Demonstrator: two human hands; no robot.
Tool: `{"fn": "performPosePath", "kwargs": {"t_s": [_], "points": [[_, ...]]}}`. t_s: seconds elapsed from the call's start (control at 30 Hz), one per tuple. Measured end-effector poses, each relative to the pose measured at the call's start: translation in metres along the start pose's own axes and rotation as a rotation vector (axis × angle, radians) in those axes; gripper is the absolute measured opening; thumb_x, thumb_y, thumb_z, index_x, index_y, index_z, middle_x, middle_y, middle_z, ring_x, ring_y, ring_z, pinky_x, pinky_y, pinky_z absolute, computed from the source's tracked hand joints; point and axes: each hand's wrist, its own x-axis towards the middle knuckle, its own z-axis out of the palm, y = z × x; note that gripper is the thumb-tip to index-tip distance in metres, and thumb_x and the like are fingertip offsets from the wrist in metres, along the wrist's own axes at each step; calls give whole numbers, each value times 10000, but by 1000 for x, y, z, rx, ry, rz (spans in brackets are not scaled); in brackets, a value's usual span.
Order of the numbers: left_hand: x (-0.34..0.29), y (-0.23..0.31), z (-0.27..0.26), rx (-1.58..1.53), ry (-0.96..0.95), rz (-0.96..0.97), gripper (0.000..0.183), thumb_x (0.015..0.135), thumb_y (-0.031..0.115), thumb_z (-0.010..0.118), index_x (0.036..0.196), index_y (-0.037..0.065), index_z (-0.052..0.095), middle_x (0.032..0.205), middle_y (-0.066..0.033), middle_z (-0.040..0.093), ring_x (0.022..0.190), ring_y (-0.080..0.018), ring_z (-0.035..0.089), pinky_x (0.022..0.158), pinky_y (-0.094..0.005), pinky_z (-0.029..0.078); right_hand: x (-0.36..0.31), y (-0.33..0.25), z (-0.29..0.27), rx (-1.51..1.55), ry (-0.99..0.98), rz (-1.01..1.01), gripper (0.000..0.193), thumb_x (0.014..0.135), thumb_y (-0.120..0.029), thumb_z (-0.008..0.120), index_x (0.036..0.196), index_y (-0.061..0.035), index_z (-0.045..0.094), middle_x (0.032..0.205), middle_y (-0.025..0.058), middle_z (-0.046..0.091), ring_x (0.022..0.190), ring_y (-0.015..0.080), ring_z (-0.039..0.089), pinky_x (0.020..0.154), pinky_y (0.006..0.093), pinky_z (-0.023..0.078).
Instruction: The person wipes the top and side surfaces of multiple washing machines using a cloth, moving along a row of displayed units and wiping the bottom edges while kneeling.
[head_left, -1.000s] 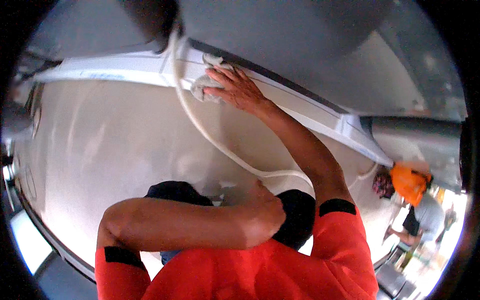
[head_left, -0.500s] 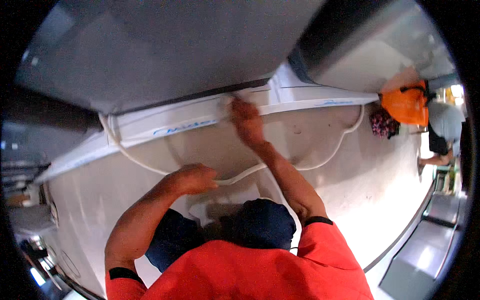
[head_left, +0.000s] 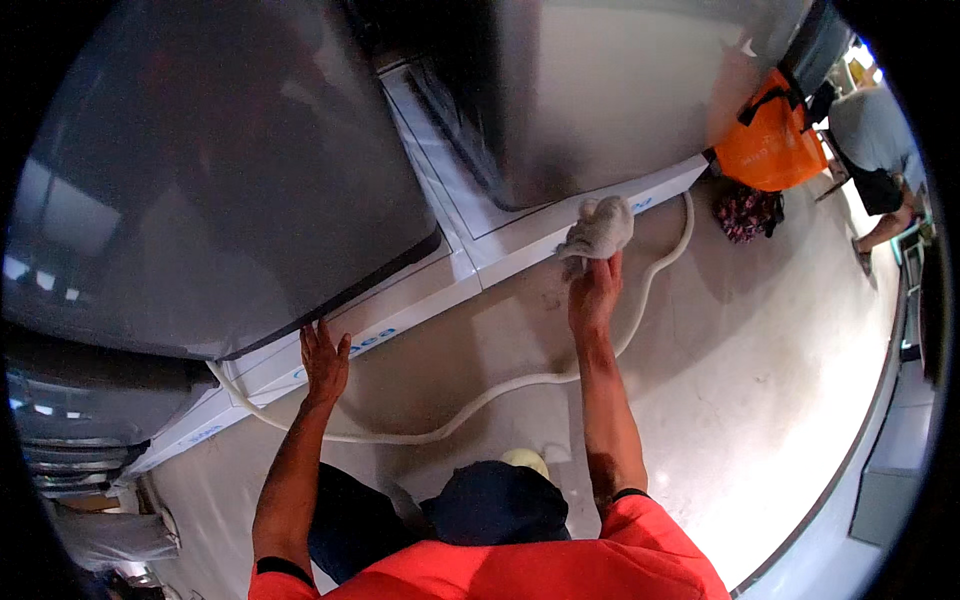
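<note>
My right hand [head_left: 596, 292] grips a crumpled greyish-white rag [head_left: 602, 228], which lies against the front edge of a long white platform [head_left: 455, 290]. Fingers spread, my left hand [head_left: 325, 365] rests at the platform's edge, its fingertips by the lower rim of a big dark grey appliance [head_left: 230, 200]. A pale flexible hose [head_left: 480, 402] curves over the floor in front of the platform. It passes behind both my forearms, and nothing grips it.
A second, silvery appliance [head_left: 620, 100] stands on the platform to the right. Beyond it are an orange bag [head_left: 768, 145] and a dark patterned bundle [head_left: 745, 213] on the floor. Another person [head_left: 875, 135] is at the far right. Grey boxy units [head_left: 890, 490] line the right edge.
My left hand has left the hose and moved forward to the platform's edge, fingers now spread. My right hand has moved right along the platform with the rag. The view has turned.
</note>
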Motion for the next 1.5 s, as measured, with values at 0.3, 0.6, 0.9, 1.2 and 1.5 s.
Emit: {"fn": "performPosePath", "kwargs": {"t_s": [0.3,0.6,0.9,1.2,1.5], "points": [[-1,-7,26,87,-117,-126,843,934,571,420,1511,79,53,1556,-211,34,1430,-400,50,1124,-552,79,78,27,97,-1182,-139,-916,683,762,-207,683,1386,-145,412,1547,247,110,1411,473,110,1096,606,138],[-3,-5,29,196,-57,-94,896,915,549,490,1503,66,18,1545,-220,21,1419,-413,50,1109,-575,102,186,1,8,-878,328,-693,614,873,-275,536,1385,7,348,1469,253,208,1322,449,202,1088,516,188],[-7,-12,35,193,-9,-41,1038,841,625,543,1500,66,-32,1532,-255,-12,1412,-446,9,1094,-615,67,315,-94,-107,-341,296,-314,594,988,-464,336,1364,-6,380,1378,169,416,1219,344,416,1028,458,338],[-8,-15,35,157,-50,-55,1124,781,649,609,1498,70,-34,1541,-225,-21,1416,-428,-3,1088,-613,61,227,12,-69,-81,517,-196,715,958,-585,318,1442,-58,300,1473,155,330,1322,355,339,1115,486,246],[-5,-7,29,107,-154,-92,1151,759,497,708,1501,92,-73,1525,-266,-64,1412,-439,-48,1081,-618,59,44,113,65,255,404,5,315,976,-290,496,1194,-64,482,1197,72,508,1124,210,460,1025,354,349]]}}
